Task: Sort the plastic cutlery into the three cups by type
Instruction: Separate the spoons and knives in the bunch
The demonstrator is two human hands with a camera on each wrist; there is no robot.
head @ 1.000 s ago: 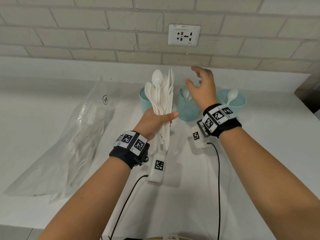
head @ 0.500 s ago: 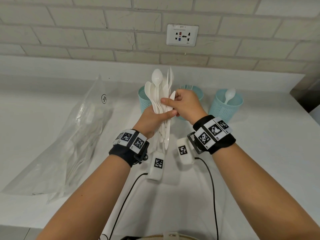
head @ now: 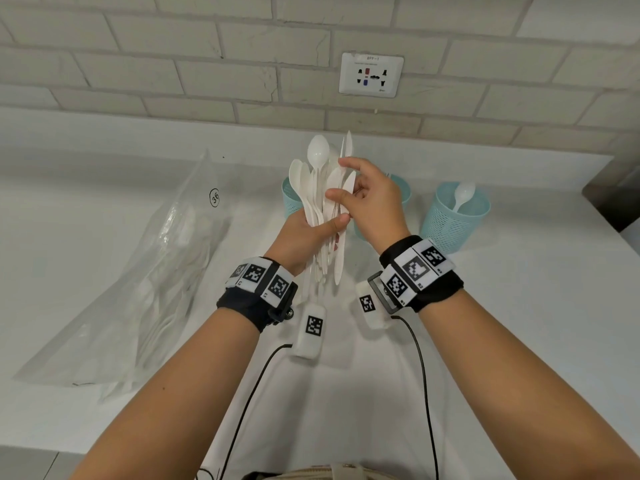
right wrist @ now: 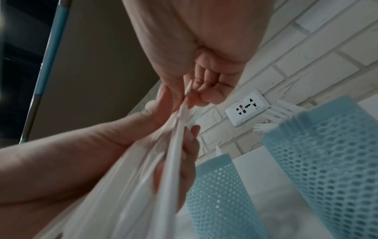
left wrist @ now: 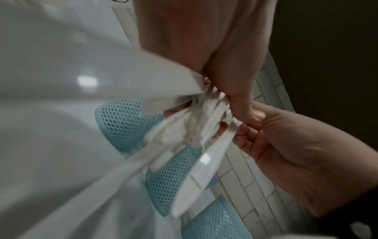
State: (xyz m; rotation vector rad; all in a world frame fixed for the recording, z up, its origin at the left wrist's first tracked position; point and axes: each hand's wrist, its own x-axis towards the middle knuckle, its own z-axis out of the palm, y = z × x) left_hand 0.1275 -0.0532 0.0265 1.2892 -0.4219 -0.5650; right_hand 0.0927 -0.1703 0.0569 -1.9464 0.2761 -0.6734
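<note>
My left hand (head: 306,233) grips a fanned bundle of white plastic cutlery (head: 317,188) upright above the counter, with spoon bowls and knife tips at the top. My right hand (head: 360,199) is against the bundle's right side. Its thumb and curled fingers pinch one knife (head: 348,185) in the bundle, seen close in the right wrist view as a knife (right wrist: 187,90) held edge-on. Three light-blue mesh cups stand behind the hands. The left cup (head: 289,199) is half hidden by the bundle, the middle cup (head: 401,192) by my right hand. The right cup (head: 457,220) holds a spoon (head: 463,195).
A clear plastic bag (head: 138,271) with more white cutlery lies on the white counter (head: 519,306) at the left. A brick wall with a socket (head: 372,74) runs behind the cups. Two cables (head: 420,358) trail from my wrists toward the front edge.
My right hand came back from over the middle cup to the bundle and pinched one piece. The left hand stayed where it was with the bundle.
</note>
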